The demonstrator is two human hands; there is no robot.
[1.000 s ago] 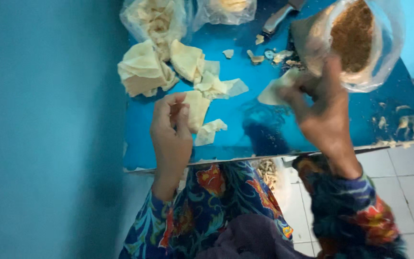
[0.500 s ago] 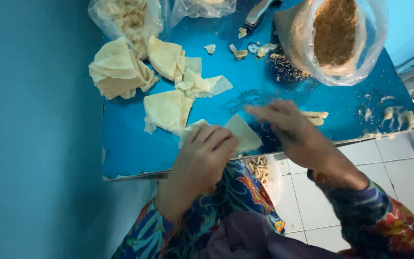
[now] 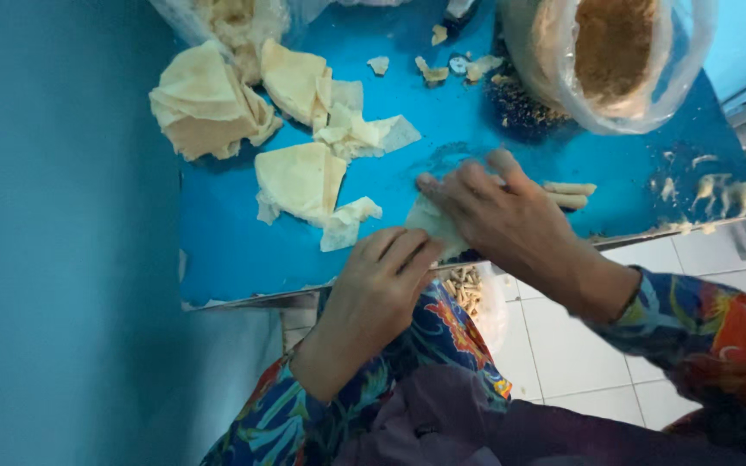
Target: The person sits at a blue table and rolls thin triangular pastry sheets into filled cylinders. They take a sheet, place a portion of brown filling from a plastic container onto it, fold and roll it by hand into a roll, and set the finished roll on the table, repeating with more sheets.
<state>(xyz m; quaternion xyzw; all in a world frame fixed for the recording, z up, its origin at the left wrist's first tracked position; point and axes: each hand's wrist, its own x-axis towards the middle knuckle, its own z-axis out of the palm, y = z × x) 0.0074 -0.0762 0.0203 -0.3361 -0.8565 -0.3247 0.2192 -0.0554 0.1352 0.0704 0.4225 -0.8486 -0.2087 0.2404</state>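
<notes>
Both hands worked at the near edge of a bright blue worktop [image 3: 243, 259]. Left hand [image 3: 382, 285] lay knuckles-up w/ fingers curled down onto a small pale wrapper sheet [image 3: 433, 226], pinning its near side. Right hand [image 3: 498, 216] rested flat-ish over the sheet's far side, fingers stretched toward the left & pressing on it; most of the sheet was hidden under the two hands, so its shape couldn't be told exactly. Neither hand was clenched tight; both were partly closed on the same sheet.

Just right of the right hand, 2 thin rolled sticks [image 3: 567, 193] lay side by side on the worktop. Left of the hands sat a folded wrapper piece [image 3: 300, 179] w/ a torn scrap at its corner. Farther back-left: a heap of folded wrappers [image 3: 205, 102], cream to tan, some in triangles. Back-right: a clear plastic bag [image 3: 615, 52], round & open-mouthed, full of brown crumbly filling, no label visible. Small crumbs [image 3: 433, 69] were scattered nr the back edge; pale smears [image 3: 718, 190] on the right end.

Below the worktop edge, between the arms, more small rolled sticks [image 3: 464, 289] showed in a see-through bag. White tiled floor [image 3: 580, 345] beneath. Sleeves were floral, blue/red.
</notes>
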